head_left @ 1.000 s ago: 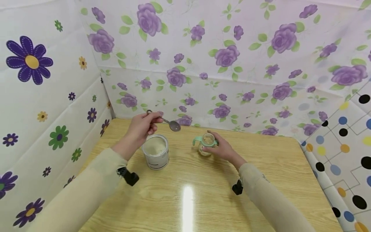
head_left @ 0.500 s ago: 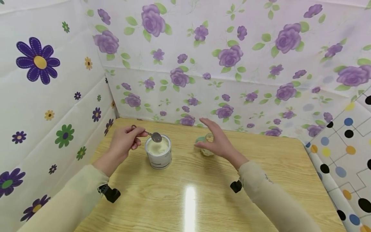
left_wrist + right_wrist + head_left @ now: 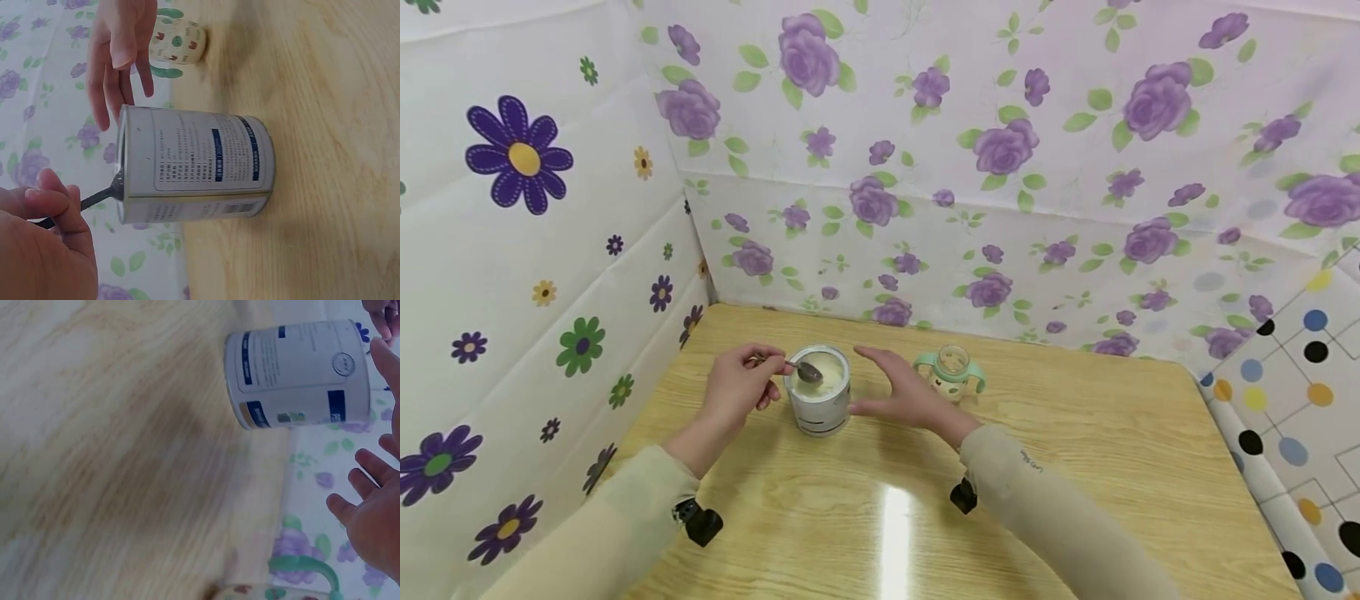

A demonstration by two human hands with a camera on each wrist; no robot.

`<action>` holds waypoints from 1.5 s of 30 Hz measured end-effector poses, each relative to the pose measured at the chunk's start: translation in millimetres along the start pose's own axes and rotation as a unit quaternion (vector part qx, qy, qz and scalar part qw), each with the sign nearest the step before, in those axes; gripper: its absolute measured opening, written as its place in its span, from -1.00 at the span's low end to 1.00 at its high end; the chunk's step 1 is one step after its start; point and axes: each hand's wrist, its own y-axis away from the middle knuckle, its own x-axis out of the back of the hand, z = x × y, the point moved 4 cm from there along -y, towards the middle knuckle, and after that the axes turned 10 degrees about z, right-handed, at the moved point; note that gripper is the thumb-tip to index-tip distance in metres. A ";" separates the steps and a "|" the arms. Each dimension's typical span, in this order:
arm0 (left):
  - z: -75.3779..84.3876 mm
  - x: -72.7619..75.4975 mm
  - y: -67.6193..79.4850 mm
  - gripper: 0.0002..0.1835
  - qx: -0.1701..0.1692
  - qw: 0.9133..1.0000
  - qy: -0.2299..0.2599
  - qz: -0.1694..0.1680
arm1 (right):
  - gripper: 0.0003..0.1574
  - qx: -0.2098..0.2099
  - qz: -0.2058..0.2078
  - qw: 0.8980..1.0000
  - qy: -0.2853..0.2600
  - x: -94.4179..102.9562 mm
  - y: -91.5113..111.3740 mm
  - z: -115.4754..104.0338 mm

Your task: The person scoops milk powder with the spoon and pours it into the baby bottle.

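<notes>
My left hand (image 3: 737, 385) pinches the handle of a dark metal spoon (image 3: 809, 372), whose bowl is at the mouth of a white tin can (image 3: 822, 412). Pale cream-coloured powder (image 3: 829, 371) fills the can near its rim. Just right of the can, my right hand (image 3: 910, 392) is spread with thumb and fingers apart, holding nothing. In the left wrist view the spoon (image 3: 100, 196) dips past the can's rim, so its tip is hidden. Behind the right hand stands a small lidless bottle (image 3: 952, 372) with green handles, partly covered by that hand.
All of this stands on a light wooden table (image 3: 1075, 467). A cloth with purple roses (image 3: 1000, 150) hangs along the back edge. Flowered cloth (image 3: 550, 275) hangs at the left, dotted cloth (image 3: 1292, 417) at the right.
My right hand has let go of the bottle and moved left to beside the can. My left hand has lowered the spoon from above into the can's mouth.
</notes>
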 end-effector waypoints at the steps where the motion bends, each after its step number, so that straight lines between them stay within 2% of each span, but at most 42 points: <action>1: -1.7 -0.8 -0.2 -0.70 -0.004 1.000 -0.006 0.000 | 0.22 -0.003 -0.006 1.000 -0.005 -3.7 -1.2 0.8; 10: -9.3 -7.5 -3.9 -0.73 -0.055 0.996 -0.055 0.034 | 0.22 -0.011 -0.006 1.000 -0.024 -20.9 -12.9 4.7; 15: -9.6 -13.4 -3.9 -0.76 -0.083 0.994 -0.054 0.049 | 0.32 -0.022 -0.010 0.999 -0.042 -28.7 -17.3 8.2; 20: -10.5 -17.8 -3.7 -0.81 -0.106 0.991 -0.056 0.063 | 0.37 -0.012 -0.003 0.998 -0.056 -37.5 -20.9 7.1; 30: -9.1 -26.4 -4.1 -0.81 -0.123 0.989 -0.047 0.070 | 0.41 -0.031 0.007 0.995 -0.093 -50.7 -24.8 4.9; 40: -8.9 -30.9 -10.5 -0.78 -0.140 0.988 -0.056 0.042 | 0.32 -0.019 0.016 0.991 -0.134 -58.2 -27.3 0.1; 45: -11.6 -31.8 -16.4 -0.78 -0.133 0.989 -0.064 0.006 | 0.30 -0.021 0.017 0.991 -0.131 -61.7 -28.6 4.6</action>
